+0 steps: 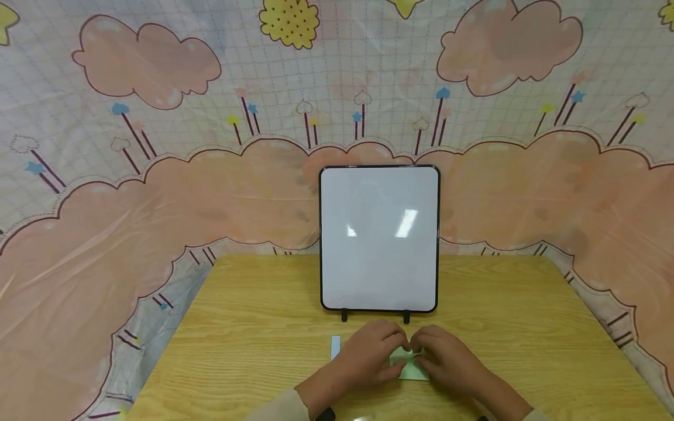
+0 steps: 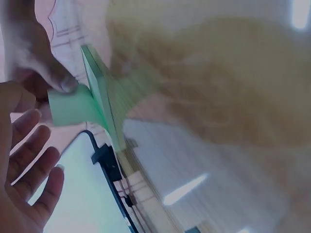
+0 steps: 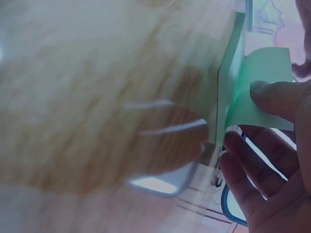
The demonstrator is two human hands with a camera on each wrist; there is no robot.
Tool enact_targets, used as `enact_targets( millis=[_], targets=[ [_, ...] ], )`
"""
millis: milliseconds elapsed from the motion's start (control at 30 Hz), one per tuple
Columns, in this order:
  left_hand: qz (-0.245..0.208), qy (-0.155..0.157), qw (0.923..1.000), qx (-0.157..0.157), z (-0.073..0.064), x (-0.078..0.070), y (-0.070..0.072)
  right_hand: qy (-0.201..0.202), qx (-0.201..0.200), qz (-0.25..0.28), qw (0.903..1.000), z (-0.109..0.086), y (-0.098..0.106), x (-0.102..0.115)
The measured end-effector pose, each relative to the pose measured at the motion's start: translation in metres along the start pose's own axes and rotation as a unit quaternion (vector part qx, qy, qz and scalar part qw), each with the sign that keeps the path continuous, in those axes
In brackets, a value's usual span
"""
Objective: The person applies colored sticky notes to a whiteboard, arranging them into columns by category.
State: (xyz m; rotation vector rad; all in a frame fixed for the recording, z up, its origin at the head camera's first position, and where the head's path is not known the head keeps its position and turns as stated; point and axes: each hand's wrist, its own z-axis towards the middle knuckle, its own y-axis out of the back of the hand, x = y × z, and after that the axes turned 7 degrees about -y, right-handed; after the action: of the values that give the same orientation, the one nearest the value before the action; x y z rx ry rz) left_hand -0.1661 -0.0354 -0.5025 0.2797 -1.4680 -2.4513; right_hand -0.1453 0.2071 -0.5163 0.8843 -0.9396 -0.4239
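Head view, from the left, shows a pale strip (image 1: 335,347) on the tabletop (image 1: 247,327), partly hidden by the person's left hand (image 1: 371,354). That hand is relaxed, its fingers loosely bent with a gap between them and the thumb; it seems to have hold of nothing, though it lies close about the left side of the green notepad (image 1: 416,373), and whether it touches the paper I cannot tell. Behind, a whiteboard (image 1: 379,240) stands upright on two small black feet, with the notepad lying in front of it, flat on the tabletop between the two hands. From the notepad rises one green sheet (image 3: 262,65), curled up and away from the rest; both wrist views suggest that one edge remains joined. On the right, the right hand (image 1: 447,359) pinches this sheet, thumb laid on its face and fingers behind, the lower ones loosely spread. As for progress, I judge the peeling about midway: the sheet has been picked out and lifted along most of its face, while the part that appears stuck is left to come free.
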Motion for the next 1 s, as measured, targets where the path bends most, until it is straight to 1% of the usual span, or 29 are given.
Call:
enact_targets(
  millis=[67, 100, 133, 200, 233, 300, 400, 467, 533, 633, 833, 933, 1000],
  targets=[
    [-0.01, -0.01, 0.9997, -0.02, -0.002, -0.006, 0.002, -0.019, 0.012, 0.008, 0.9997, 0.002, 0.002, 0.001],
    [-0.018, -0.015, 0.9994, -0.025, -0.004, -0.01, 0.003, -0.03, 0.018, 0.011, 0.9993, 0.003, 0.003, 0.002],
    [-0.023, -0.019, 0.9992, -0.027, -0.005, -0.014, 0.004, -0.04, 0.023, 0.013, 0.9988, 0.004, 0.004, 0.002],
    [-0.043, -0.026, 0.9985, -0.019, -0.008, -0.021, 0.005, -0.058, 0.031, 0.017, 0.9977, 0.005, 0.005, 0.003],
    [-0.05, -0.03, 0.9982, -0.01, -0.01, -0.024, 0.005, -0.063, 0.033, 0.019, 0.9973, 0.005, 0.006, 0.003],
    [-0.045, -0.041, 0.9981, 0.009, -0.013, -0.028, 0.003, -0.071, 0.033, 0.02, 0.9968, 0.006, 0.007, 0.004],
    [-0.01, -0.048, 0.9977, 0.046, -0.017, -0.032, 0.0, -0.072, 0.029, 0.018, 0.9968, 0.006, 0.008, 0.005],
    [0.02, -0.045, 0.9959, 0.076, -0.02, -0.034, -0.001, -0.07, 0.026, 0.016, 0.9971, 0.007, 0.008, 0.005],
    [0.04, -0.035, 0.9929, 0.106, -0.021, -0.035, -0.001, -0.069, 0.027, 0.016, 0.9971, 0.007, 0.008, 0.005],
    [0.053, -0.022, 0.9882, 0.142, -0.022, -0.036, -0.001, -0.071, 0.031, 0.018, 0.9968, 0.007, 0.008, 0.005],
    [0.056, -0.004, 0.9809, 0.186, -0.02, -0.037, -0.001, -0.082, 0.038, 0.012, 0.9959, 0.008, 0.007, 0.002],
    [0.057, 0.005, 0.9784, 0.199, -0.019, -0.037, 0.0, -0.08, 0.036, 0.008, 0.9961, 0.009, 0.006, 0.001],
    [0.06, 0.008, 0.9779, 0.2, -0.018, -0.038, 0.0, -0.078, 0.034, 0.005, 0.9963, 0.009, 0.006, 0.001]
  ],
)
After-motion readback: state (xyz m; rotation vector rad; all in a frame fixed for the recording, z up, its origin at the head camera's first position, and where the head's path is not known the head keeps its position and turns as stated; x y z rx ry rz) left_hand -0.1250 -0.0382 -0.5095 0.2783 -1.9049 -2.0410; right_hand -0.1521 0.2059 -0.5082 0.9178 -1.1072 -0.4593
